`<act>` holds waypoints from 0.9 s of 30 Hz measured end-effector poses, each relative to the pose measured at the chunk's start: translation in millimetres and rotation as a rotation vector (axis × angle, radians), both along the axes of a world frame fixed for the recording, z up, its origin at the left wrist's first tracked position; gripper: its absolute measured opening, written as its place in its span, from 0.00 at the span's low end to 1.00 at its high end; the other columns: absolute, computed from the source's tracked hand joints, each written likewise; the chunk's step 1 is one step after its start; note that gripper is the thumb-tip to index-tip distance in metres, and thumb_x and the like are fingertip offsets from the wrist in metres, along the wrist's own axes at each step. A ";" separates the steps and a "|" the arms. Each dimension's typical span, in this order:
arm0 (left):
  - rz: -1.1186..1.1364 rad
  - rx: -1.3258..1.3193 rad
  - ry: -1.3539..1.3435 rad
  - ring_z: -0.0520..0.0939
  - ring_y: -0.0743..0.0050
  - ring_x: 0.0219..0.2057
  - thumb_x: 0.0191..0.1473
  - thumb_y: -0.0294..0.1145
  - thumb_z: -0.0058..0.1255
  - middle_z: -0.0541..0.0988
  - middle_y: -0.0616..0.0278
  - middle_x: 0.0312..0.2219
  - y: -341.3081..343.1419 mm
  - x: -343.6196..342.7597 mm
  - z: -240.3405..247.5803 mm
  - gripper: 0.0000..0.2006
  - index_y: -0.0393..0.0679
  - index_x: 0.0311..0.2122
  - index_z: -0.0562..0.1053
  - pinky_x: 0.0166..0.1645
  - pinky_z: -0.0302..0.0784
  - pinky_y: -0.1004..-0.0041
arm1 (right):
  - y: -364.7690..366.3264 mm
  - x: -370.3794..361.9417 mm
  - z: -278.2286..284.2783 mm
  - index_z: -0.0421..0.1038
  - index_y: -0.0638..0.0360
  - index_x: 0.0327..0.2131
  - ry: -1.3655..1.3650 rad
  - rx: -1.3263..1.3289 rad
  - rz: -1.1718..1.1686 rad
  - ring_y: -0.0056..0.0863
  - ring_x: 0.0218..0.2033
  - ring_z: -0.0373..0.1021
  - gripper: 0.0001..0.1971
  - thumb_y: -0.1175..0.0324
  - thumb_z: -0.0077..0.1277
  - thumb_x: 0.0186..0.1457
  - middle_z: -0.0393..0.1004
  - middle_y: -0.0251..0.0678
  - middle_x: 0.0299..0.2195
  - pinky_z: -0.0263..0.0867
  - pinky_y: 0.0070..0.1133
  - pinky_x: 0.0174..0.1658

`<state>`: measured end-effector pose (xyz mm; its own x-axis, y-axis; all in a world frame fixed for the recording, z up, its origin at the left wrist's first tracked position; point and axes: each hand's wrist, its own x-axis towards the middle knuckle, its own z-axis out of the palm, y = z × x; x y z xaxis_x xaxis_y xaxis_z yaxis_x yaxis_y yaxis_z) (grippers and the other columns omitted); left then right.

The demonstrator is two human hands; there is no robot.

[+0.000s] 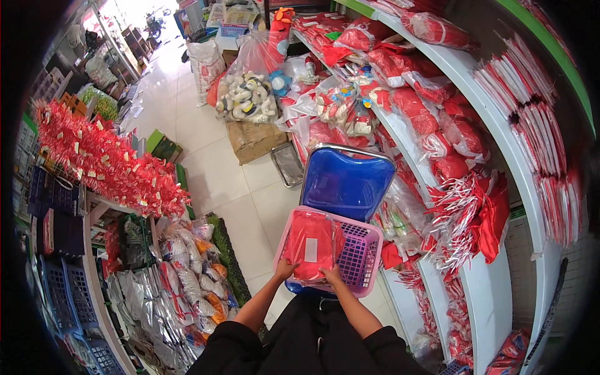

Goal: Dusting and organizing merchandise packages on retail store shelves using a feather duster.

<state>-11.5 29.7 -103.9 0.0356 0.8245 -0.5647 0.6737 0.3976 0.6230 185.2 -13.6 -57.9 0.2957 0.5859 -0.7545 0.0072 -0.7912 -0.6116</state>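
A flat red packet in clear plastic wrap (299, 240), with a white label near its middle, lies over the left part of a pink plastic basket (370, 265). My left hand (285, 269) closes on the packet's near left corner. At the near right corner my right hand (331, 274) grips it too. More packets seem to be stacked underneath, but the top one mostly hides them. The basket rests on the seat of a blue chair (347, 181), whose backrest stands on the far side.
Curved white shelves (431, 178) on the right carry red bagged goods. Red tinsel garlands (106, 159) hang at the left above silvery packages (181, 269). Ahead on the tiled floor (215, 178) are a cardboard box (253, 140) and a bag of black-and-white items (247, 97).
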 end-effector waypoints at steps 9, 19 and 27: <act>0.386 -0.459 -0.818 0.62 0.86 0.11 0.47 0.38 0.53 0.65 0.73 0.13 37.3 30.3 57.7 0.09 0.45 0.30 0.71 0.15 0.56 0.85 | -3.0 42.6 51.8 0.52 0.59 0.53 0.293 0.286 -0.046 0.28 0.34 0.70 0.34 0.71 0.57 0.43 0.65 0.41 0.44 0.69 0.20 0.31; -0.098 -0.402 -1.262 0.69 0.71 0.48 0.47 0.16 0.45 0.67 0.61 0.48 82.9 106.7 160.7 0.29 0.47 0.54 0.55 0.52 0.67 0.68 | -21.1 88.1 125.8 0.44 0.67 0.56 -0.067 0.673 -0.094 0.30 0.54 0.54 0.37 0.64 0.53 0.48 0.54 0.43 0.54 0.52 0.21 0.54; -0.761 -0.269 -1.127 0.66 0.79 0.48 0.45 0.18 0.51 0.67 0.67 0.48 89.7 193.0 299.2 0.29 0.43 0.54 0.58 0.54 0.61 0.74 | -70.1 213.9 256.7 0.51 0.52 0.54 0.444 1.076 -0.594 0.23 0.40 0.64 0.24 0.57 0.39 0.56 0.64 0.35 0.43 0.65 0.22 0.39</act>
